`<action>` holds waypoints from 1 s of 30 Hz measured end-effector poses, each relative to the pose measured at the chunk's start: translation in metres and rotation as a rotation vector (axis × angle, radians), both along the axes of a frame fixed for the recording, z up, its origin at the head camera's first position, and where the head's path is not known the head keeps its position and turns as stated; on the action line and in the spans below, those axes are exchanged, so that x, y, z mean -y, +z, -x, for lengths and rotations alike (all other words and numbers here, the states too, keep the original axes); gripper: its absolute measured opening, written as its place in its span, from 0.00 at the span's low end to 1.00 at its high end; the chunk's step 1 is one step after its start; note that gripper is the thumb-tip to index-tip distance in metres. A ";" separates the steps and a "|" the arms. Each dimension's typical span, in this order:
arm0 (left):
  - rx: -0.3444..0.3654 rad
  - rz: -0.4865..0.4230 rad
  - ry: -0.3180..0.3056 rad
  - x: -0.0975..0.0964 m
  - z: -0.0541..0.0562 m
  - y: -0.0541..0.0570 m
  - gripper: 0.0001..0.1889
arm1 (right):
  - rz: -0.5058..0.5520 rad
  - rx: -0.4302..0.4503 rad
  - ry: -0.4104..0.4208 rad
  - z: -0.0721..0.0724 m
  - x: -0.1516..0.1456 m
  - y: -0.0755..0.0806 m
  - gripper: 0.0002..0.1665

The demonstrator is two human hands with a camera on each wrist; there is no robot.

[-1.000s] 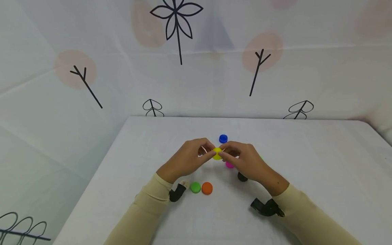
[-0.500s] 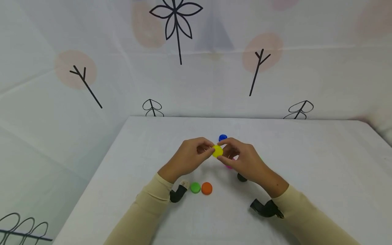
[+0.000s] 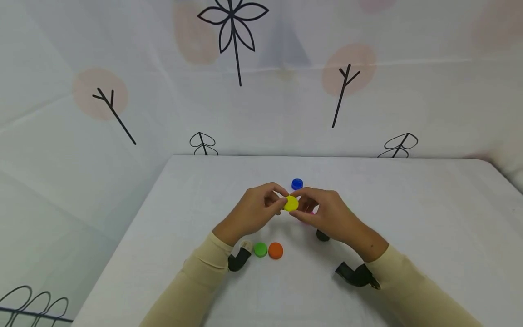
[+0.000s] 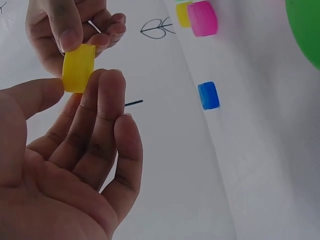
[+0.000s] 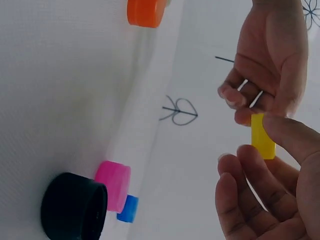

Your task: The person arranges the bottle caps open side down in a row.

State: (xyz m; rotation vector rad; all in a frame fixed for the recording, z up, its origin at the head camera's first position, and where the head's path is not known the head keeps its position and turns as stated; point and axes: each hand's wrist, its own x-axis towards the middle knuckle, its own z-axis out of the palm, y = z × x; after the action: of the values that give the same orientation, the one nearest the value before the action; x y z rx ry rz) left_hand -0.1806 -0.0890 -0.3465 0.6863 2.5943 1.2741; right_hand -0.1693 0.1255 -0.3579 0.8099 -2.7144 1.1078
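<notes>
A yellow bottle cap (image 3: 291, 203) is up off the table between the two hands. My left hand (image 3: 255, 213) pinches its left side, the thumb on the near face. My right hand (image 3: 327, 213) holds it from the right, with thumb and forefinger at its edge. In the left wrist view the yellow cap (image 4: 78, 68) has fingers of both hands on it. From the right wrist view, the right thumb presses the cap (image 5: 263, 136). A blue cap (image 3: 297, 184) lies behind the hands, and a pink cap (image 3: 309, 217) is partly hidden by the right hand.
On the white table (image 3: 429, 218) a green cap (image 3: 260, 249) and an orange cap (image 3: 275, 250) lie side by side. A black cap (image 3: 322, 235) sits under the right wrist. Another yellow cap (image 4: 183, 15) shows behind the pink one. A patterned cloth (image 3: 282, 109) hangs behind.
The yellow cap has shifted slightly right and shows more of its face. My right thumb and forefinger have moved from its face out to its edge; my left hand keeps its hold.
</notes>
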 end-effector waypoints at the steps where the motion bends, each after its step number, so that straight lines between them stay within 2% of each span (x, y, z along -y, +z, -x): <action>1: 0.004 0.006 -0.002 0.000 0.000 0.001 0.11 | -0.008 0.004 0.007 0.000 -0.001 0.001 0.21; 13: 0.036 0.135 -0.059 0.003 0.000 0.005 0.14 | -0.064 0.125 0.066 0.003 -0.009 0.006 0.18; 17: 0.076 0.164 -0.081 0.004 0.000 0.004 0.15 | -0.097 0.185 0.083 0.003 -0.010 0.005 0.19; 22: 0.118 0.177 -0.109 0.005 0.001 0.002 0.13 | -0.088 0.249 0.125 0.002 -0.010 0.006 0.18; 30: 0.131 0.220 -0.188 0.007 0.002 -0.003 0.09 | -0.080 0.326 0.206 0.002 -0.010 -0.001 0.17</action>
State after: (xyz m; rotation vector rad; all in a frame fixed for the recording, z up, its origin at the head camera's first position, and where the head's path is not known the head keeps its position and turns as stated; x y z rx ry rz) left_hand -0.1821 -0.0958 -0.3494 0.7572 2.4486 0.9288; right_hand -0.1713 0.1354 -0.3592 1.0217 -3.0119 1.2809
